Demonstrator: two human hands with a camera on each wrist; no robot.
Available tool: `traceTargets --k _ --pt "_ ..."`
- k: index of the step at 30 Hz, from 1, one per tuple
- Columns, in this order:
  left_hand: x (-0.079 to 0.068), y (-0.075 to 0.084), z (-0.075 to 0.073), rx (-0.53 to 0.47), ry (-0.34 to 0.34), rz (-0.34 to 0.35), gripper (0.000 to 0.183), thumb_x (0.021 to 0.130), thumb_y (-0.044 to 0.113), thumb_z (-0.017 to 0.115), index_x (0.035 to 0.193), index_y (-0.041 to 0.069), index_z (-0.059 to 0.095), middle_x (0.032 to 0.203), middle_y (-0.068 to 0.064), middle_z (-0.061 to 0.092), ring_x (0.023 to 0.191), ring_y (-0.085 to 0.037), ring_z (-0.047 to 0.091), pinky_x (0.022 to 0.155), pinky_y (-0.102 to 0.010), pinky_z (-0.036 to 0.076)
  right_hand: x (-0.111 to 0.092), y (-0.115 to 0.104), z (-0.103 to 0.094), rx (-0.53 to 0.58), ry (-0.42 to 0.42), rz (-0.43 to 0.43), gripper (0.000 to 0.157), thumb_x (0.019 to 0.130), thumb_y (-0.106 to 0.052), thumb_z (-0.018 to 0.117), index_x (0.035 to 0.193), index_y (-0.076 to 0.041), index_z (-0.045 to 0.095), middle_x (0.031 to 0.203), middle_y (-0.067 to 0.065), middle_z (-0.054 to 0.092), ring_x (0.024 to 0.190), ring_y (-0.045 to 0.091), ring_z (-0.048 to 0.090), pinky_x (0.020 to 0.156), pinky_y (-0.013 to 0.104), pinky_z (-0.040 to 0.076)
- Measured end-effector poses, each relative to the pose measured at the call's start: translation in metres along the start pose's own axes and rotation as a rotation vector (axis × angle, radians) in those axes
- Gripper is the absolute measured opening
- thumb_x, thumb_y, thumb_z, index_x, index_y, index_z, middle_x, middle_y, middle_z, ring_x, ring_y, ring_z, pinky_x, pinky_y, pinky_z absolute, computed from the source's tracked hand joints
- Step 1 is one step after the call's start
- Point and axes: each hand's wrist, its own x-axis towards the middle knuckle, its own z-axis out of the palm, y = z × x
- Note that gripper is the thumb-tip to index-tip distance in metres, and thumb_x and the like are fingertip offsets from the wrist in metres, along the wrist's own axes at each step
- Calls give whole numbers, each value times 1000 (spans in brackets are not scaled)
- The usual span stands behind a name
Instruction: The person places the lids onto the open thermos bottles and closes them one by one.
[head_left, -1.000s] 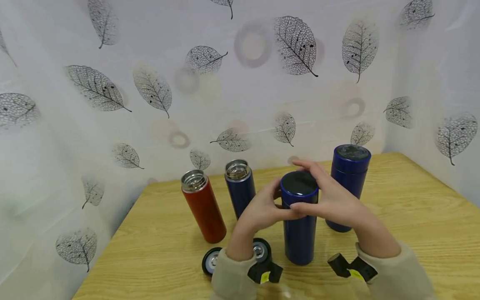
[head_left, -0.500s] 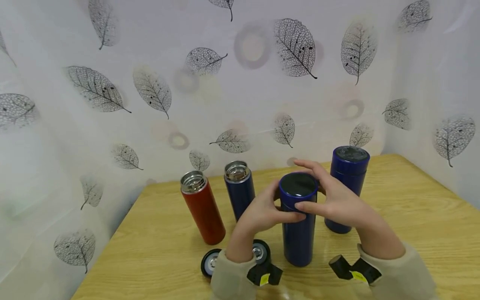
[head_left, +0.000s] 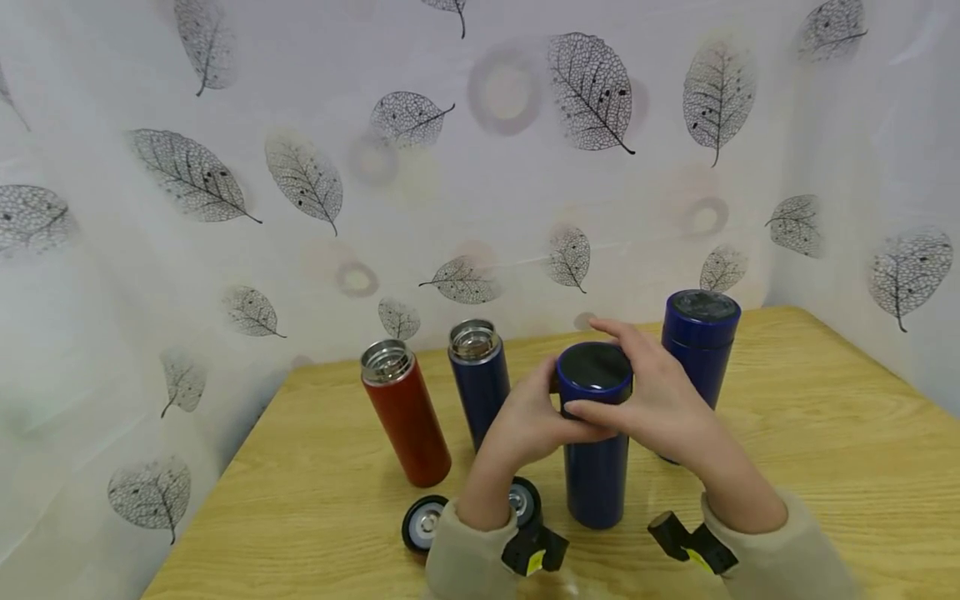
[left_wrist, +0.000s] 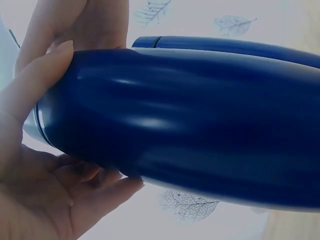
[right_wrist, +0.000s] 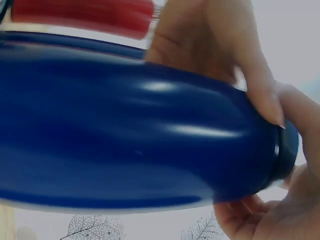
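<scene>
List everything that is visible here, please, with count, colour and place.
Table: one, yellowish wood, lower half
Printed sheet: one, whitish with dark leaves, behind the table
Red thermos: one, red, lidless, left on table
Navy thermos: one, navy, lidless, beside the red one
Held thermos: one, blue, lidded, right of centre
Far thermos: one, blue, lidded, further back, right
Flask lids: two, black-rimmed, grey inside, table front
Sleeves: two, beige, bottom
Wrist cameras: two, black and yellow, at wrists
Left grip: one, around the held thermos
Right grip: one, around the same thermos

Head view looks down; wrist close-ups share one bottle (left_wrist: 175,120).
</scene>
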Motion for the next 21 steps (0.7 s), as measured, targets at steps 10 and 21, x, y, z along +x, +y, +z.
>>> traceTargets --k 10,21 --pt "-1 1 -3 35 -9 45 65 69 16 77 123 9 42 113 -1 53 102 -15 50 81 -27 43 3 5 3 15 -58 -32 80 73 -38 71 138 -25 25 127 14 32 105 30 43 80 49 40" --pt "2 0 1 30 -6 1 67 63 25 80 120 17 46 101 11 55 93 -6 52 81 -30 42 0 6 -10 163 -119 -111 80 75 -17 71 139 -20 22 119 15 47 103 30 51 82 54 37"
